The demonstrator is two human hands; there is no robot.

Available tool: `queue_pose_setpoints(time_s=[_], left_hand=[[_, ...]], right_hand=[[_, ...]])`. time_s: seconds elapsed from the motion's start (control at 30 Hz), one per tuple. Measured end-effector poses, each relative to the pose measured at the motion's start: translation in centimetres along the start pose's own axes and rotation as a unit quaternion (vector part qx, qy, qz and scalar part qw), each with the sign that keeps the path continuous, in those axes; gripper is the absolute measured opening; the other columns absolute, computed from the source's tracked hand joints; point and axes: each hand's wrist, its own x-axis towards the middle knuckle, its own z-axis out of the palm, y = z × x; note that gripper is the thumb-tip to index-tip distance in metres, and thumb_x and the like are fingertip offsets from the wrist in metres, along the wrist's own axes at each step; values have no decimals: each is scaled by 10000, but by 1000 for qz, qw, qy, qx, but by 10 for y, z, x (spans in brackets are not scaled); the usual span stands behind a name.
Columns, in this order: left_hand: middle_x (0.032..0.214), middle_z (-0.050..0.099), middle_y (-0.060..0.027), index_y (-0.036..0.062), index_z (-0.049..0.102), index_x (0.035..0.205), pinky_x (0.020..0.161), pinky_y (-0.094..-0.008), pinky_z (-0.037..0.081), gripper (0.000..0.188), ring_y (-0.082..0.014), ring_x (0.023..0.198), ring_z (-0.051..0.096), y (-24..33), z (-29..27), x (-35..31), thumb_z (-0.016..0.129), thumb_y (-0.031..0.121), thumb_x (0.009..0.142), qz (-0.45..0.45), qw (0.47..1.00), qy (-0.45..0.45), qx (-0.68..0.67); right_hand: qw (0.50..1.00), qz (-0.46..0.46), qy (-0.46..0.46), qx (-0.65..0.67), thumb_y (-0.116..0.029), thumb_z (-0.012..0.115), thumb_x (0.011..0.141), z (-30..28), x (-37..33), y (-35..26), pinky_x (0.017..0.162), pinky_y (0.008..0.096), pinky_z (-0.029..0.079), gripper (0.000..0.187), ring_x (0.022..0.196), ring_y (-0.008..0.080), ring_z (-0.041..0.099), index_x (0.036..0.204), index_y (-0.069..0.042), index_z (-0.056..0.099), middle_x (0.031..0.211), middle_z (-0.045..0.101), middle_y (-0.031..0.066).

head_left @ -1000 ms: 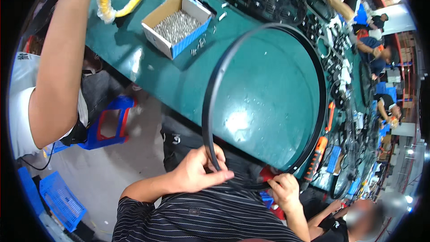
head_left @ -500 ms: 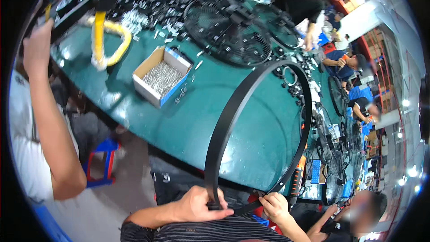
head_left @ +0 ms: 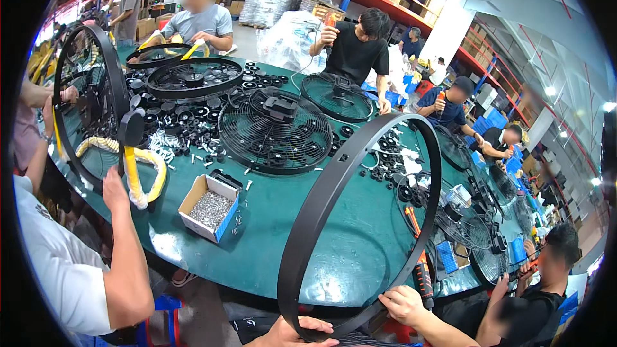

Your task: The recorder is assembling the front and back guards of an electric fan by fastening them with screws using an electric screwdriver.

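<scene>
A wide black fan ring [head_left: 308, 218] stands tilted upright in front of me, its lower edge at the near side of the table. My left hand [head_left: 299, 333] is closed round its lower left part, and the picture's bottom edge cuts that hand off. At the lower right, my right hand [head_left: 405, 305] grips the rim with bent fingers. Just beyond this hand lies an orange and black power screwdriver [head_left: 422, 276], partly seen past the ring. Through and behind the ring shows the green tabletop [head_left: 350, 244].
A small open box [head_left: 198, 226] of screws stands left of the ring. Black fan grilles [head_left: 238, 135] and loose black and white parts spread behind. At left, a person's hand [head_left: 116, 193] is beside another upright ring [head_left: 116, 80] and a yellow wrapped loop [head_left: 154, 186]. Several other people work around the table.
The view has swung upward, showing more of the far table and people. My hands still hold the ring and now sit lower in the picture.
</scene>
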Motion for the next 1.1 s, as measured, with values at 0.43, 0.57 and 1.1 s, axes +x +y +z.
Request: queue_pose_setpoints(time_s=[0.43,0.57,1.1], left_hand=[[881,695,-156,-25,506,1090,654,-259,562,277,-187,758,696,-43,-19,-23,688,94,920,-272,896,343,-76],[850,701,-112,-28,570,1037,660,-249,548,233,-165,758,697,-42,-14,-18,713,91,897,-279,888,361,-61],[706,679,-176,-9,536,819,591,-297,526,264,-204,625,671,-49,23,4,644,191,952,-374,863,340,-12]], right_hand=[[986,73,-143,48,-76,606,695,10,-4,39,1003,445,468,269,1015,287,609,948,1,650,1022,633,116],[991,74,-111,17,-43,617,681,10,3,50,1014,468,473,261,1023,287,626,936,-10,660,1061,647,118],[985,165,-2,39,20,715,663,27,-31,86,989,481,485,388,1141,356,605,1047,-16,670,1236,619,163]])
